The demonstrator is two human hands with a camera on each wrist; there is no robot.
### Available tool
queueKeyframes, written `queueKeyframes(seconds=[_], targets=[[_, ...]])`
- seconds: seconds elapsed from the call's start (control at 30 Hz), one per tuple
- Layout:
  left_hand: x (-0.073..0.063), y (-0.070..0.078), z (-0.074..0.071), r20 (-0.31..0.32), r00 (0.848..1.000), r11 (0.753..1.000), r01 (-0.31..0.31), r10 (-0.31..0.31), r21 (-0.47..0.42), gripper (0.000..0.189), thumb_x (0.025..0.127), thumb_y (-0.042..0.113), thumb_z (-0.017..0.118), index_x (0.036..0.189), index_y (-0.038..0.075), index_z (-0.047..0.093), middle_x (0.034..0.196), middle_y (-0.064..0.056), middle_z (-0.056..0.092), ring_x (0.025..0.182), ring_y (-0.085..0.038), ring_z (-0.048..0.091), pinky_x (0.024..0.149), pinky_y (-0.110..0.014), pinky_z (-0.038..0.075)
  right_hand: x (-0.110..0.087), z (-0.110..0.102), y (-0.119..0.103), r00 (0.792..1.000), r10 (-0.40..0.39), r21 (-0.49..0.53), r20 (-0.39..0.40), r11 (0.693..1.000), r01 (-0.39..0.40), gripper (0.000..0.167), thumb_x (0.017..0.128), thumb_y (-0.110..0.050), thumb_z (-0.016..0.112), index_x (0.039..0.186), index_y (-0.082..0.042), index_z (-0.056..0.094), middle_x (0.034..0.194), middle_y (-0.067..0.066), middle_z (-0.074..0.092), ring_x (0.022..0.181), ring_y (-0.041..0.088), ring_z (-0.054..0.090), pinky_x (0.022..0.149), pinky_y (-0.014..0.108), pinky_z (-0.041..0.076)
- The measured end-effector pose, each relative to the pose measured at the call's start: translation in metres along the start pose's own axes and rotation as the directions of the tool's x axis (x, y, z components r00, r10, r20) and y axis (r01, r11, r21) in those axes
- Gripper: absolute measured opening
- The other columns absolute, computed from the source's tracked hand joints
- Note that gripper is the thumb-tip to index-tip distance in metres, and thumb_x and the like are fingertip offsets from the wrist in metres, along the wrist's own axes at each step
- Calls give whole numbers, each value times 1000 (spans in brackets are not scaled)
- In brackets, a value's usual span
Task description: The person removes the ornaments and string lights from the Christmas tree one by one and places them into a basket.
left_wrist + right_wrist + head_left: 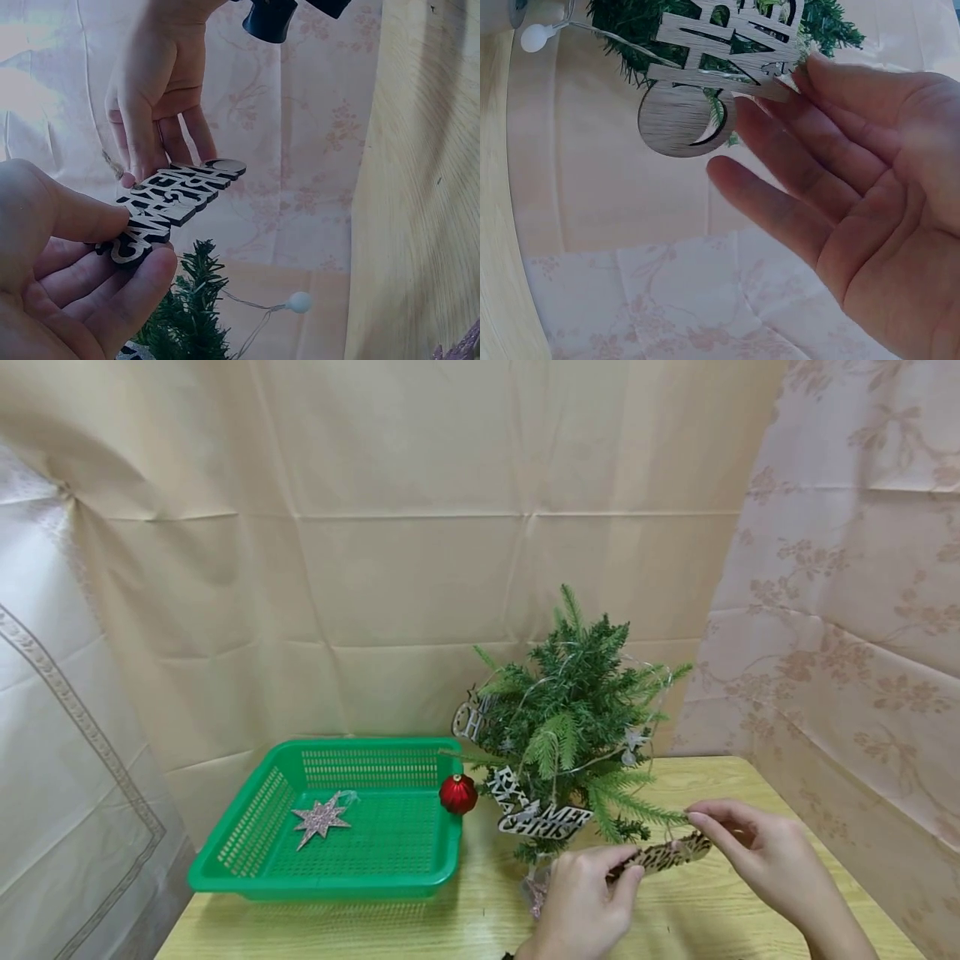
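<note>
A flat wooden "Merry Christmas" cutout ornament (180, 196) is held low at the right side of a small artificial Christmas tree (581, 702). My left hand (588, 893) grips its near end between thumb and fingers. At its other end, my right hand (772, 860) pinches the tip of a green branch (637, 810) with thumb and forefinger. In the right wrist view the other fingers of my right hand lie close to the ornament's round end (679, 131). Twine (112, 163) shows beside the right fingertips.
Left of the tree stands a green plastic basket (322, 883) with a glittery pink star (320, 819) in it. A red bauble (458, 794) and more wooden lettered ornaments (543, 820) hang on the tree. A light wire with a white bulb (299, 302) winds through the branches.
</note>
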State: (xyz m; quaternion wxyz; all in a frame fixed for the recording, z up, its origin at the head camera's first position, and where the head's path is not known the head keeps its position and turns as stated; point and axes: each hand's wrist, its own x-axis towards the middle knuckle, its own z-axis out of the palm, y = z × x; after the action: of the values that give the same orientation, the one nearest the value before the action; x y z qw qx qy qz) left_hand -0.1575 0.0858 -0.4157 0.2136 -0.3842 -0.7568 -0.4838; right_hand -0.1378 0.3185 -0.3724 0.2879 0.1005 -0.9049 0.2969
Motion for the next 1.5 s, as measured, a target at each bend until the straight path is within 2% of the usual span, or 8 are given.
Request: queueKeyframes(seconds=[0.23,0.4,0.53,0.7,0.97,1.13,1.37,1.5], targets=[[-1,-4,2,-14,999,998,-35,35,46,21,92,6,72,112,7,76,99,0,76,76,10,62,69,-5,47,1,-1,4,994,68,-30,83,997,-66,7,98,-17,70,101,-19,76,93,-7,75,82,-1,67,65,23,55],[-1,-5,5,1,1000,998,-19,19,57,22,92,6,72,113,8,76,97,2,76,62,16,45,55,-2,39,-1,1,10,976,96,10,196,995,-100,9,101,-13,66,105,-12,73,99,-3,74,89,-2,65,71,24,57],[-1,-6,6,65,997,996,27,-32,82,22,93,7,72,114,8,76,98,3,76,53,17,35,50,-3,36,-1,1,15,956,113,38,270,991,-128,11,101,-13,64,107,-8,72,102,1,73,91,0,65,72,24,57],[-2,-9,7,166,983,989,53,-77,140,21,94,10,71,114,8,77,105,2,76,51,17,36,61,-3,41,-2,-3,18,934,121,55,337,988,-147,16,104,-18,61,109,-7,71,102,-1,73,93,2,67,74,26,57],[-3,-13,9,98,995,992,12,-25,126,20,92,8,73,111,8,77,102,1,76,59,17,47,68,-5,45,-2,-2,17,959,21,55,282,998,-38,11,100,-16,67,109,-17,74,106,-4,74,94,1,67,72,27,58],[-2,-12,8,67,998,991,0,-9,137,19,90,8,73,108,10,78,94,3,77,64,16,51,66,-4,44,-3,-1,13,959,-27,96,281,995,0,12,97,-14,71,108,-19,75,106,-3,75,94,3,68,70,27,57],[-1,-11,8,64,998,993,-4,-4,118,19,91,8,73,110,8,77,94,1,77,62,16,48,64,-4,43,-2,1,6,968,21,95,251,994,-46,7,98,-17,70,102,-20,75,101,-7,74,88,4,70,68,26,58],[-1,-11,6,27,999,995,-24,21,98,20,91,6,72,111,6,77,96,-1,77,58,16,46,67,-6,47,-1,4,4,968,6,145,250,988,-43,9,100,-14,67,100,-18,75,98,-7,73,87,5,69,71,25,59]])
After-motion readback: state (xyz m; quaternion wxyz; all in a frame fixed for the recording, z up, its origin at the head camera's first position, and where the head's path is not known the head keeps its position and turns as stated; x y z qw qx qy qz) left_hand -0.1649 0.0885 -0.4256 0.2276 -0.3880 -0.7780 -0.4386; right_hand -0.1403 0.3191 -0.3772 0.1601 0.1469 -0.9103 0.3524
